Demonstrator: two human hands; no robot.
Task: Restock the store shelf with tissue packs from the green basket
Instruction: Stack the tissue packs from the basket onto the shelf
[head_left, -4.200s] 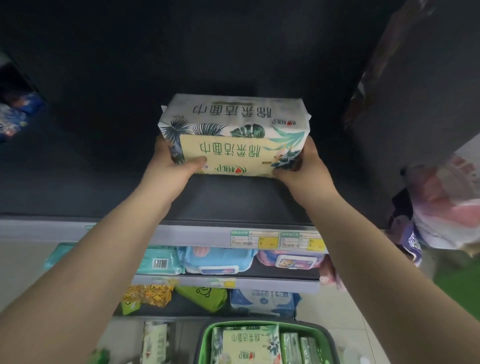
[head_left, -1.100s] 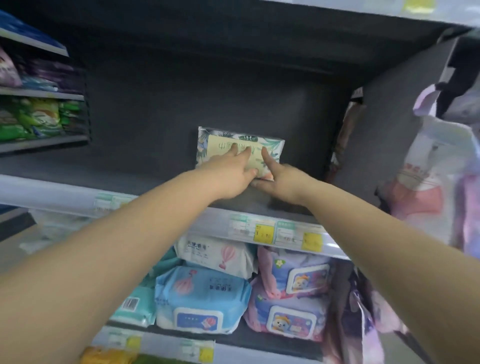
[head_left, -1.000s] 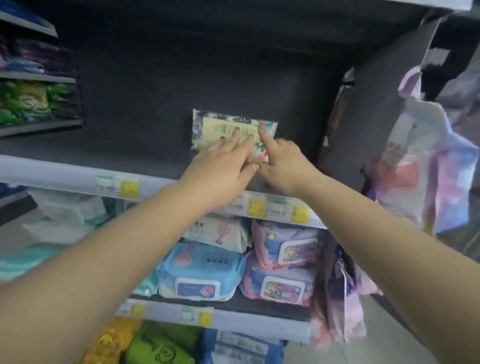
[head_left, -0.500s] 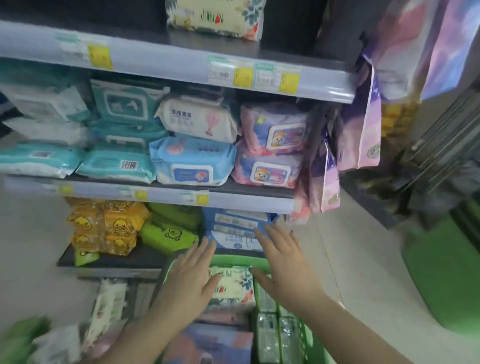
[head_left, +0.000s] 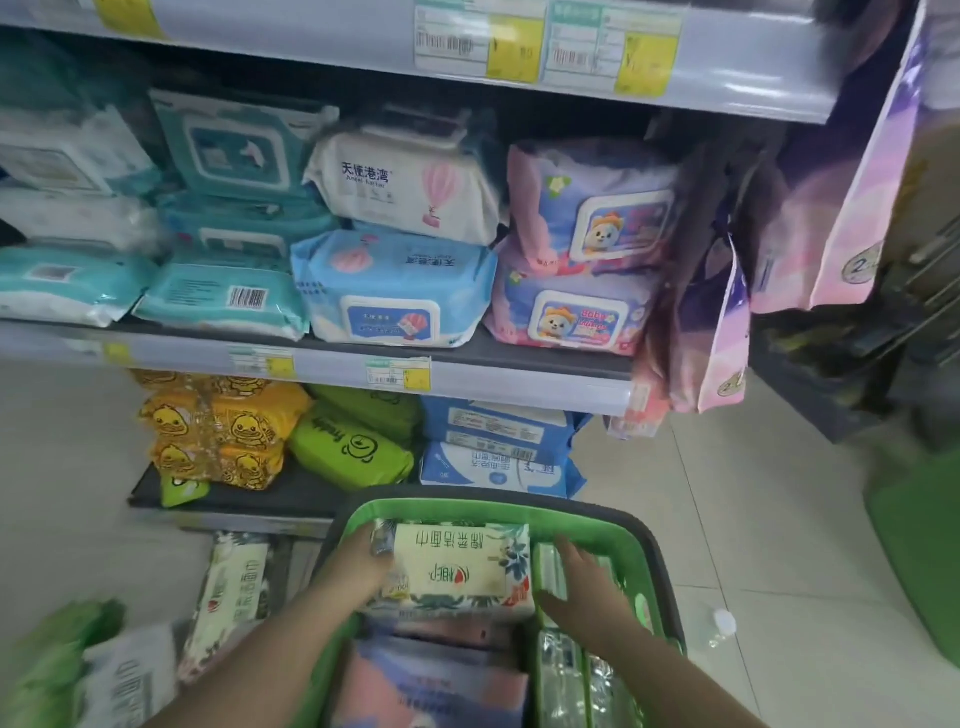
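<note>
Change: both hands have dropped from the upper shelf, where one tissue pack was left, down into the green basket and now sit on either side of another pack.
Shelves (head_left: 519, 371): above and beyond the hands, stacked with wipes in teal, white, blue and pink wrappers (yellow and green packs on the lowest board).
Green basket (head_left: 655, 558): on the floor below the shelves, around both hands; more wrapped goods lie in it nearer the person.
Tissue pack (head_left: 457, 566): flat in the far part of the basket, between the two hands, cream face up with leaf print at its ends.
Left hand (head_left: 358, 564): fingers curled round the pack's left end, holding it.
Right hand (head_left: 587, 587): fingers spread and fairly straight, just beside the pack's right end, resting over clear-wrapped packs; whether it touches the tissue pack I cannot tell.
Loose pack (head_left: 231, 587): on the floor left of the left hand, outside the basket.
</note>
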